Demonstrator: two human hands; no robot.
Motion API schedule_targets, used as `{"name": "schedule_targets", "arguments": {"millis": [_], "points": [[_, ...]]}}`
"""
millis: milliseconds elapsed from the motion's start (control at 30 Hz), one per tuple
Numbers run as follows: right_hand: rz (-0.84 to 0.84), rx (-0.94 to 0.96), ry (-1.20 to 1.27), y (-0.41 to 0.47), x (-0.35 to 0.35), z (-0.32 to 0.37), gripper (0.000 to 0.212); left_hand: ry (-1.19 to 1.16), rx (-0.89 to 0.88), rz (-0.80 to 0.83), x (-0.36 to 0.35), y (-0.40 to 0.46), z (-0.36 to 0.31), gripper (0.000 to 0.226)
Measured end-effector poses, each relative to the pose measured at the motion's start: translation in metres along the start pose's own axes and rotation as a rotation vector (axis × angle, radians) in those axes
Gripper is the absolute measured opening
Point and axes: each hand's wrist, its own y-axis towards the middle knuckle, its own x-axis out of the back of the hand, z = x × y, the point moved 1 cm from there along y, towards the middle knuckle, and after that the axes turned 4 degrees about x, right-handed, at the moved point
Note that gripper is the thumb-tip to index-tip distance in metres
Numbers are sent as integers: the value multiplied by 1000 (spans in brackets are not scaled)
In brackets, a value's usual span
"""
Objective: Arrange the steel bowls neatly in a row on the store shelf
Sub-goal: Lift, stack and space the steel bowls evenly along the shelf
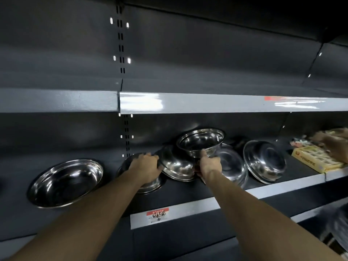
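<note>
a deep steel bowl [201, 141] was lifted above the shelf [282, 185], pinched at its near rim by the right hand [210, 164]. the left hand [146, 166] gripped a second bowl [150, 186] (tilted against the back panel), other bowls leaning alongside.

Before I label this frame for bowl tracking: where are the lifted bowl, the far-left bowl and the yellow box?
lifted bowl [201, 141], head view, inner wall
far-left bowl [66, 182], head view, inner base
yellow box [316, 159], head view, top face
</note>
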Motion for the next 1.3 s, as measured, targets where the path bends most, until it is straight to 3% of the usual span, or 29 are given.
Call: {"name": "schedule_targets", "arguments": {"millis": [267,467,733,1300], "points": [[-26,6,130,33,-11,4,89,14,77,50,-9,-2,-7,48],[-42,-9,246,27,-12,14,57,21,110,48,-5,-1,2,51],[-53,26,225,-5,-13,17,46,-10,147,5,10,-12,21,49],[390,19,251,-133,-129,36,40,-11,389,-71,61,-105,145,58]]}}
